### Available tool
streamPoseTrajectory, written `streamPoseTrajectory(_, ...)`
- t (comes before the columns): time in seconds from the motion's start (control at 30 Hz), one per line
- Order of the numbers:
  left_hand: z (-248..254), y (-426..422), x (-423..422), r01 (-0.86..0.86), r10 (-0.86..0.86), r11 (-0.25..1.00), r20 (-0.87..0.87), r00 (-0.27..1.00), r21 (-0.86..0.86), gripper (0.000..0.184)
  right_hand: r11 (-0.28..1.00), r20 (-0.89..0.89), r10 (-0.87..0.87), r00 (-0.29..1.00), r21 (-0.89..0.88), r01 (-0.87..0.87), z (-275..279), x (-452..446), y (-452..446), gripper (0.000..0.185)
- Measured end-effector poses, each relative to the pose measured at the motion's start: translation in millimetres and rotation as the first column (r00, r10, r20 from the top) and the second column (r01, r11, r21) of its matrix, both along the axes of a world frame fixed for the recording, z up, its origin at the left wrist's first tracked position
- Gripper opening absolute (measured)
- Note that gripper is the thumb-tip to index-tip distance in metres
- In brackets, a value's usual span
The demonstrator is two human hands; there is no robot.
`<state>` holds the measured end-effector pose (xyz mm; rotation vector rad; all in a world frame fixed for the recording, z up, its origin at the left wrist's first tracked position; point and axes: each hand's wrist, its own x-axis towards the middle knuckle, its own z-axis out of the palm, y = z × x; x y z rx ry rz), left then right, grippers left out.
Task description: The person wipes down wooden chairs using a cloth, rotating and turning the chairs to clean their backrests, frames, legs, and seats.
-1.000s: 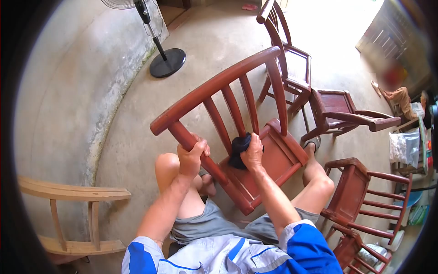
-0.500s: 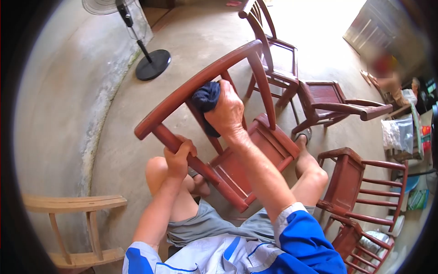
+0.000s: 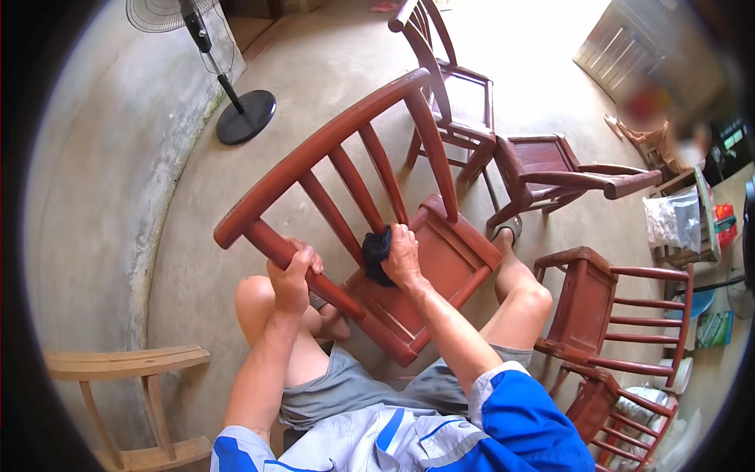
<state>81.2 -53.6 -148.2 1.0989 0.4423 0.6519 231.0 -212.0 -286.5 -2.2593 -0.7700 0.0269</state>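
Note:
Between my knees stands a reddish-brown wooden chair point(image 3: 421, 266), tilted, its slatted back leaning toward the upper left. My left hand point(image 3: 294, 270) is wrapped round the near side post of the back. In my right hand point(image 3: 403, 256) is a dark blue cloth point(image 3: 376, 253), bunched up and pressed against the lower end of a back slat, just above the seat. My right fingers are closed on the cloth and partly hidden by the back of the hand.
More red chairs stand at the upper middle point(image 3: 464, 98), the right point(image 3: 582, 307) and lower right. A pale wooden chair back point(image 3: 130, 362) is at lower left. A black-based fan point(image 3: 245, 116) stands by the wall. Another person point(image 3: 657, 141) is at upper right, near a table with plastic bags.
My right hand has slid the cloth down from near the top rail to the foot of the slats. My left hand keeps its hold on the side post.

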Motion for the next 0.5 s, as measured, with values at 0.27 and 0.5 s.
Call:
streamPoseTrajectory(0.27,-10,1,-3,-0.024,0.023,0.999,0.023,0.999,0.023,0.01,0.85,0.083,0.095,0.992,0.512,-0.124,127,-13,13,0.042)
streamPoseTrajectory(0.5,0,1,0,-0.007,0.007,1.0,0.039,0.999,0.013,0.011,0.863,-0.038,-0.033,0.999,0.503,0.048,220,-22,100,0.058)
